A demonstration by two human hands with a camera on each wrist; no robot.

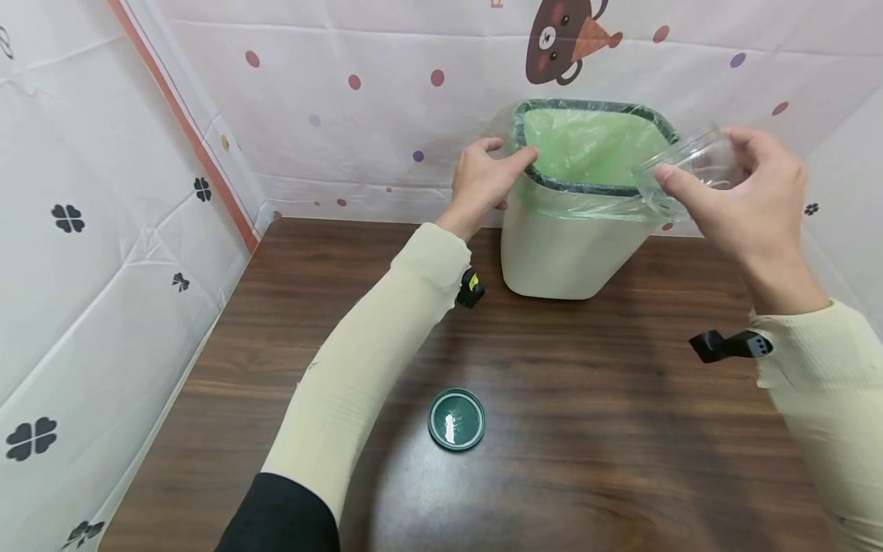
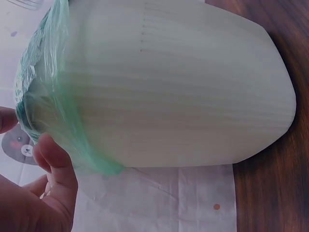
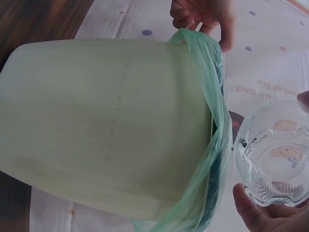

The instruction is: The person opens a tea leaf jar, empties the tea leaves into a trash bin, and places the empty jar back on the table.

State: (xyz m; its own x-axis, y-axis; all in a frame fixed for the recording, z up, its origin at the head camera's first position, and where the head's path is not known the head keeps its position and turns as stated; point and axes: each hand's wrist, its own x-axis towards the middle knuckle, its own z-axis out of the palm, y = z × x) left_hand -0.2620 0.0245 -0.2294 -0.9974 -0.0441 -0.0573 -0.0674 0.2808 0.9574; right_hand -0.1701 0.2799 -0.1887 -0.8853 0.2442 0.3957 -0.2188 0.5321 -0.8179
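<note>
My right hand (image 1: 755, 192) holds a clear glass ashtray (image 1: 704, 157), tipped on its side at the right rim of the trash bin (image 1: 559, 245). Notches in the ashtray's thick edge (image 3: 275, 150) and a few dark specks in it show in the right wrist view. The bin is pale, lined with a green plastic bag (image 1: 593, 146) folded over its dark rim. At the bin's left corner my left hand (image 1: 483, 180) grips the bagged rim, with the thumb over the edge and the fingers curled outside. The bin's bottom is out of sight.
A round dark green lid (image 1: 457, 419) lies on the brown wooden table (image 1: 566, 437), in front of the bin. Right behind the bin stands a printed white backdrop (image 1: 386, 115). Another patterned sheet (image 1: 103, 176) borders the table's left side.
</note>
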